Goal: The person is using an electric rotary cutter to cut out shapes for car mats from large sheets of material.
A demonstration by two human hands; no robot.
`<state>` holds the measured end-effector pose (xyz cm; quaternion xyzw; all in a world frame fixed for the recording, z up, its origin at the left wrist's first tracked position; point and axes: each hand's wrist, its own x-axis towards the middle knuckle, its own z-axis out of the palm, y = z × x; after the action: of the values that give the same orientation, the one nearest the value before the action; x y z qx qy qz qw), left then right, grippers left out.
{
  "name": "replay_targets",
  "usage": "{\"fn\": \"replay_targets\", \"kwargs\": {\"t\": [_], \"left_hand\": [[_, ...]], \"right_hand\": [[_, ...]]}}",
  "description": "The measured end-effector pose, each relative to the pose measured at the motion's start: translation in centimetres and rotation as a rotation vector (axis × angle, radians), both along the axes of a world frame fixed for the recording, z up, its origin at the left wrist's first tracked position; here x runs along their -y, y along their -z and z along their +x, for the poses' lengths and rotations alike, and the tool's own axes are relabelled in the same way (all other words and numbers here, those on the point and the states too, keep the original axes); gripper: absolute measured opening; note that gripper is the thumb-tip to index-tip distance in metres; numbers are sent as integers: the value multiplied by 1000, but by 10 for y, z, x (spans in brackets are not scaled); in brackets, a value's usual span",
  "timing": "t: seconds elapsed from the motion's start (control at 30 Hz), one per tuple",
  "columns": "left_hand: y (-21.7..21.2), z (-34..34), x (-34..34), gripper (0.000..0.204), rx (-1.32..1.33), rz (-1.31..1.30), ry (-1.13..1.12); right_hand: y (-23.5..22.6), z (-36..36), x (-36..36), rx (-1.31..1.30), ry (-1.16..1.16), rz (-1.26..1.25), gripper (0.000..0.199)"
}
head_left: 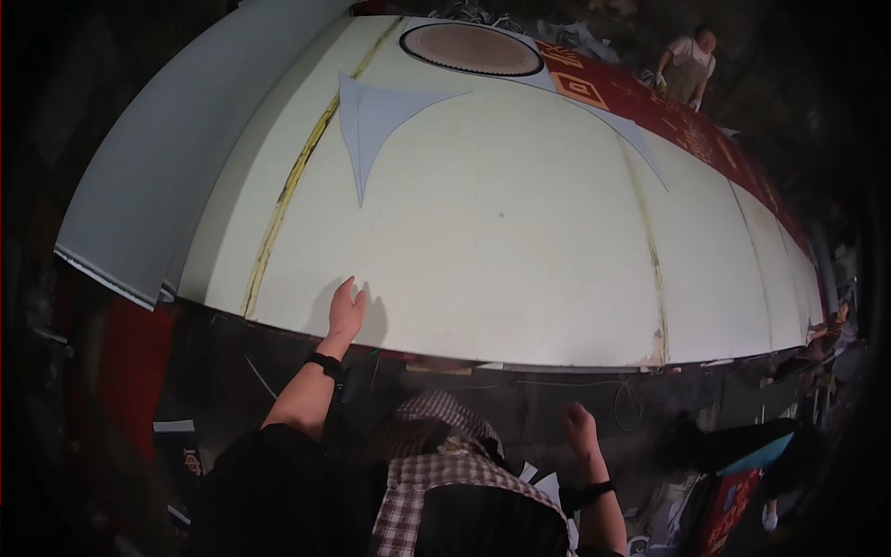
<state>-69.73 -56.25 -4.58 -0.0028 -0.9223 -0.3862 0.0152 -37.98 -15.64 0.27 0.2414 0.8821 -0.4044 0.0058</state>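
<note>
My left hand [347,308] is at the near edge of a big pale worktable [501,278], its fingers stretched and the thumb apart. It holds nothing, and its shadow falls on the tabletop beside it. My right hand [580,429] is lower, off the table's near side, with its fingers curled in; no object shows in it. Beyond my left hand lies a light grey-blue sheet offcut [371,116] with a curved edge and pointed ends. A second thin, curved grey-blue piece [626,130] lies farther right.
At the far side lies a round brownish panel [473,48] with a dark toothed rim. Large grey sheet material [176,139] curves down the left side. Yellowish seams [295,176] cross the tabletop. A red printed panel [687,130] borders the far right, where another person [689,70] stands.
</note>
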Motion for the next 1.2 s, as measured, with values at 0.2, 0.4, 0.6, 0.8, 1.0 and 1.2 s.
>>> {"fn": "replay_targets", "kwargs": {"t": [0.2, 0.4, 0.6, 0.8, 1.0, 1.2], "left_hand": [[31, -85, -19, 45, -112, -10, 6], [70, -210, -25, 52, -40, -564, -67], [80, -286, -52, 54, 74, -805, -260], [95, -289, -56, 54, -13, -1146, -338], [85, -287, -61, 57, -37, -1087, -336], [43, -276, -84, 69, 110, -660, -275]], "right_hand": [[17, -159, -19, -127, -56, 128, 32], [46, -248, -29, 227, 23, 499, 65], [49, -270, -20, 257, 210, 517, 64], [40, -289, -30, 409, 166, 514, 66], [42, -284, -35, 333, 157, 499, 65], [39, -274, -36, 310, 150, 520, 63]]}}
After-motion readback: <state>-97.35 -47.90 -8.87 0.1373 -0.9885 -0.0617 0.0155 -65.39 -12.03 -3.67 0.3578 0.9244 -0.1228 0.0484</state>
